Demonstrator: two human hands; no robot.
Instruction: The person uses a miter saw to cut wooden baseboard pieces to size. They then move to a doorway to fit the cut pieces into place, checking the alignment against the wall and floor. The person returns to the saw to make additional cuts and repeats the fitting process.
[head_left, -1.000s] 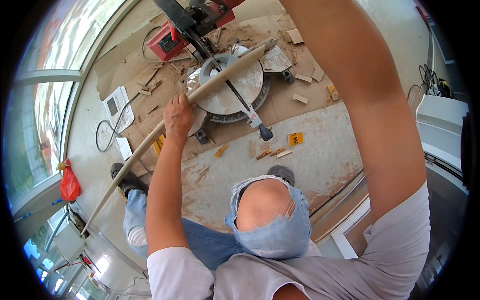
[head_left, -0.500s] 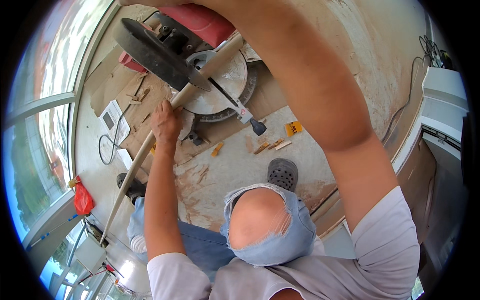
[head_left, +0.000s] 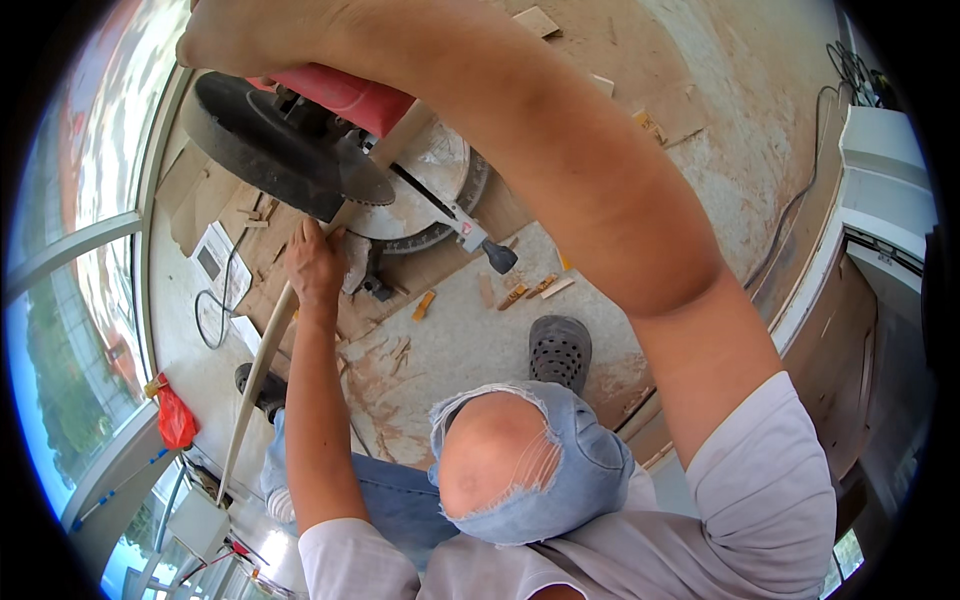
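Observation:
My left hand (head_left: 315,262) is closed on a long pale wooden strip (head_left: 256,370), which runs diagonally across the grey round table (head_left: 405,210) of a mitre saw, beside the black round blade guard (head_left: 260,135). At the upper left, my right hand (head_left: 225,40) is closed on the saw's handle, largely hidden under the fingers, above the red saw housing (head_left: 355,95). The saw head is lowered over the strip, with the toothed blade (head_left: 365,185) beside it. The front lock knob (head_left: 500,255) points toward me.
Cardboard (head_left: 190,190), paper sheets (head_left: 220,260), cables (head_left: 210,330) and wood offcuts (head_left: 555,288) lie on the floor. A red bag (head_left: 175,415) is by the window frame at left. A white door track (head_left: 870,180) is at right, and my bent knee (head_left: 510,460) is below.
My right hand has brought the saw head down toward the left and over the strip. The view has shifted, and my left hand still holds the strip.

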